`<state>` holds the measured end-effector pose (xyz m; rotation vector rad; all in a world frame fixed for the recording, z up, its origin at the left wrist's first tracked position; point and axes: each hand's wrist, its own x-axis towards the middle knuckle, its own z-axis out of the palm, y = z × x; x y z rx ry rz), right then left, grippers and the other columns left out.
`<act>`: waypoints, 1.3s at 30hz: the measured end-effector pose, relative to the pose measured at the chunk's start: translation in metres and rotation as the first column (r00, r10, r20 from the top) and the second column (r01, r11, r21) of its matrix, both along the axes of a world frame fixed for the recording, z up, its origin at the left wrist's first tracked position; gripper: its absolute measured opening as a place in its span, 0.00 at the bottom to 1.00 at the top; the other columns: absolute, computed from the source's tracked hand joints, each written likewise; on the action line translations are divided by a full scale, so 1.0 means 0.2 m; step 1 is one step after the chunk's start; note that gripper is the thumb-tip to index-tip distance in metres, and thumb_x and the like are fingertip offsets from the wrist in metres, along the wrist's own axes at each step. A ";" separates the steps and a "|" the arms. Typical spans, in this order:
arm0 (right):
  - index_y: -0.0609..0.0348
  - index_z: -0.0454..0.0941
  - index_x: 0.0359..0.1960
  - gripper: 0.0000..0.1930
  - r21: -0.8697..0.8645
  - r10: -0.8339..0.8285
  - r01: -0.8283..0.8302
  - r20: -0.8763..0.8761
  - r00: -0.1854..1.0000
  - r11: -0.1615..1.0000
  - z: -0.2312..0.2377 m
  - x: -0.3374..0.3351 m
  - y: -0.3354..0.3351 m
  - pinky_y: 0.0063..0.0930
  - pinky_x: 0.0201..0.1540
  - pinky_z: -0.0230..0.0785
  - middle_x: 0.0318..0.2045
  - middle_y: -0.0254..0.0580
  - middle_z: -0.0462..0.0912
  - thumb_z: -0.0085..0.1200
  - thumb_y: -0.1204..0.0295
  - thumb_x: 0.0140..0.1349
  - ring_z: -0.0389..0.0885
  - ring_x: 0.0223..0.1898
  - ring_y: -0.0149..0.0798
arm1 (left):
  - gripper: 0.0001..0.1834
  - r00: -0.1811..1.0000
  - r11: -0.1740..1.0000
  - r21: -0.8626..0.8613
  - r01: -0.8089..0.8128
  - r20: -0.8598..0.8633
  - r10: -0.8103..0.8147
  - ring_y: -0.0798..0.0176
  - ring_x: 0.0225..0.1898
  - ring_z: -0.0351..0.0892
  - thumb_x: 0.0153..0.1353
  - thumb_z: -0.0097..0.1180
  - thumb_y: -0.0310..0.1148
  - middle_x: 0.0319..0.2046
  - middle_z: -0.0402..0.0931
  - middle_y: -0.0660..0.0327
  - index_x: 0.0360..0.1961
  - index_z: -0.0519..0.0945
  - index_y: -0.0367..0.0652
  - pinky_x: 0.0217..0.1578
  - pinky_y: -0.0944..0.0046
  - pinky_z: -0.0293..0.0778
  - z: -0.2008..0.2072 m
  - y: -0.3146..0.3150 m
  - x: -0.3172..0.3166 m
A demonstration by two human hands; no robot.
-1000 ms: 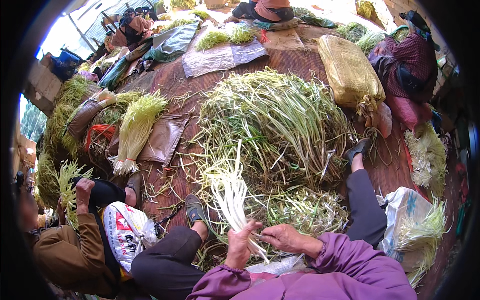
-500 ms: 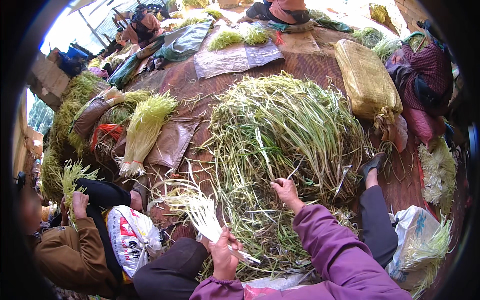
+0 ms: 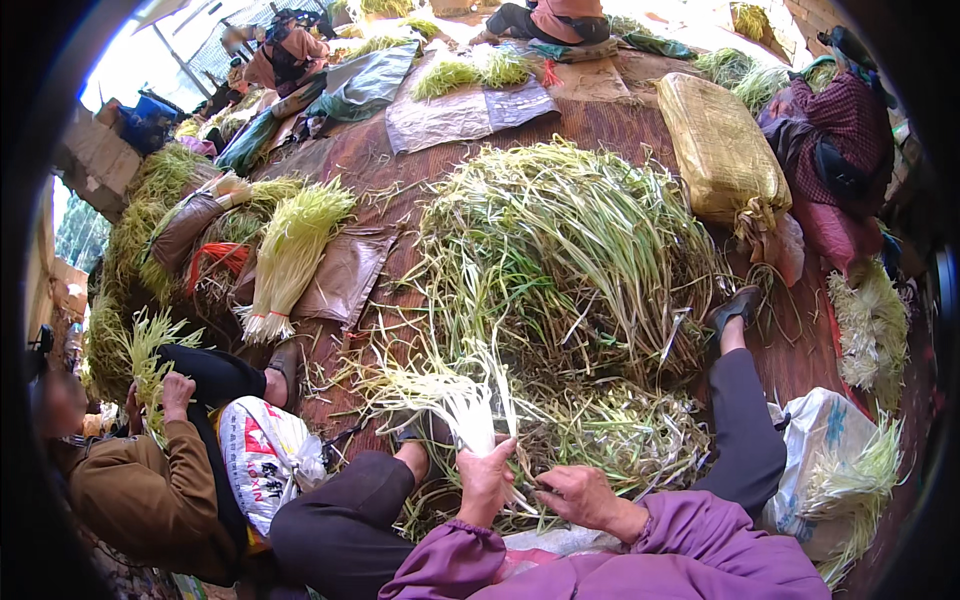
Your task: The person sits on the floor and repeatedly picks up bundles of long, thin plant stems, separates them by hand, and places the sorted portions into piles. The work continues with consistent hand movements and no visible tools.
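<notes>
My left hand [image 3: 485, 480] is closed around a bunch of pale, white-stemmed shoots [image 3: 468, 412], their yellow-green leaf ends fanning away to the upper left. Just to its right, my right hand [image 3: 582, 497] has its thumb and fingers pinched together near the bunch's lower stem ends; what sits in that pinch is too small to make out. Beyond both hands lies a large heap of long green shoots [image 3: 570, 240], roots and dry bits tangled along its near side. Loose trimmings [image 3: 620, 440] are strewn between the heap and my hands.
At left, a co-worker's hand [image 3: 178, 395] holds similar shoots beside a white printed sack [image 3: 262, 465]. A tied bundle [image 3: 290, 260] lies farther off. A yellow woven sack [image 3: 722, 150] stands at far right; a white sack [image 3: 815, 450] with shoots is near right. Other people sit farther back.
My right hand has drawn back from the heap toward my left hand. The left hand has shifted right with its bunch, and a longer stalk now stands up beside it.
</notes>
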<state>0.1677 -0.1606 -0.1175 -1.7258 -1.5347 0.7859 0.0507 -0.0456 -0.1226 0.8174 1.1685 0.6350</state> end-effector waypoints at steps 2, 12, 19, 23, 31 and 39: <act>0.58 0.77 0.33 0.12 -0.142 0.019 -0.040 -0.143 0.990 0.989 0.01 0.02 0.00 0.26 0.27 0.69 0.26 0.42 0.78 0.54 0.63 0.52 0.78 0.25 0.37 | 0.09 1.000 1.000 -0.008 0.023 0.016 -0.023 0.74 0.10 0.64 0.47 0.60 0.23 0.19 0.74 0.61 0.30 0.74 0.31 0.10 0.76 0.59 0.02 0.00 0.00; 0.59 0.77 0.32 0.09 -0.308 -0.335 0.133 -0.870 0.361 0.942 -0.04 0.13 0.28 0.13 0.20 0.57 0.19 0.26 0.74 0.56 0.67 0.54 0.65 0.17 0.18 | 0.09 0.987 0.993 -0.026 0.118 0.110 -0.115 0.75 0.10 0.65 0.49 0.59 0.25 0.19 0.74 0.62 0.31 0.75 0.34 0.09 0.77 0.59 0.15 -0.08 0.01; 0.64 0.77 0.37 0.09 -0.172 -0.161 0.038 -0.797 0.581 0.984 0.03 0.12 0.25 0.16 0.29 0.65 0.26 0.30 0.78 0.52 0.72 0.56 0.71 0.27 0.20 | 0.09 0.981 0.978 0.081 0.194 -0.023 -0.193 0.75 0.09 0.64 0.50 0.59 0.28 0.16 0.72 0.65 0.32 0.76 0.35 0.08 0.77 0.58 0.19 0.03 0.00; 0.63 0.79 0.33 0.09 -0.154 -0.204 0.135 -0.680 0.704 0.979 0.03 0.10 0.22 0.16 0.19 0.56 0.18 0.25 0.73 0.52 0.70 0.56 0.64 0.19 0.18 | 0.09 0.978 0.986 0.030 0.165 0.123 -0.168 0.75 0.08 0.64 0.49 0.59 0.27 0.15 0.72 0.64 0.31 0.76 0.34 0.08 0.77 0.58 0.20 0.03 0.02; 0.63 0.78 0.28 0.09 -0.134 -0.212 0.167 -0.496 0.842 0.977 0.08 0.08 0.19 0.21 0.16 0.55 0.11 0.34 0.71 0.51 0.70 0.53 0.63 0.15 0.21 | 0.10 0.984 0.980 0.086 0.180 -0.005 -0.180 0.76 0.09 0.65 0.48 0.60 0.26 0.15 0.73 0.63 0.30 0.76 0.32 0.08 0.77 0.58 0.20 0.01 0.04; 0.63 0.78 0.30 0.10 -0.110 -0.321 0.311 -0.515 0.795 0.944 0.07 0.05 0.17 0.21 0.20 0.61 0.15 0.35 0.75 0.50 0.69 0.53 0.68 0.17 0.22 | 0.08 0.992 0.992 0.070 0.106 0.058 -0.110 0.75 0.09 0.65 0.46 0.61 0.25 0.16 0.73 0.63 0.28 0.76 0.33 0.08 0.77 0.59 0.19 0.01 0.07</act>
